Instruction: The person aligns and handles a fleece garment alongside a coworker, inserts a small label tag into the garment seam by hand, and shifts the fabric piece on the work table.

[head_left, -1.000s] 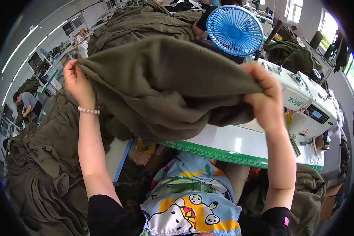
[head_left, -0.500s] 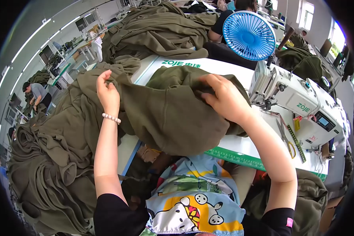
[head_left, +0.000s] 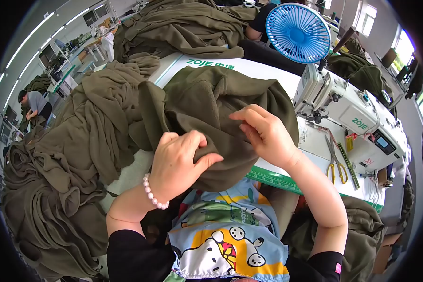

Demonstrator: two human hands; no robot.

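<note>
A dark olive garment piece (head_left: 211,103) of thick fabric lies bunched on the white sewing table (head_left: 249,70), its near edge hanging over the front. My left hand (head_left: 178,160), with a beaded bracelet (head_left: 151,192) at the wrist, is over its near left part. The thumb sticks out to the right, apart from the bent fingers. My right hand (head_left: 268,134) hovers at the right part of the cloth, index finger and thumb apart with a gap between them. Neither hand visibly pinches the fabric. Whether the fingertips touch it is hard to tell.
A white sewing machine (head_left: 352,117) stands at the right, with scissors (head_left: 333,162) and a green tape measure (head_left: 347,160) beside it. A blue fan (head_left: 298,33) rises behind. Olive fabric heaps (head_left: 56,188) fill the left side. A co-worker (head_left: 35,105) bends at far left.
My left hand has come down and right, from the garment's upper left edge to its near part. My right hand has moved slightly lower. The garment now lies more spread, its inner folds showing.
</note>
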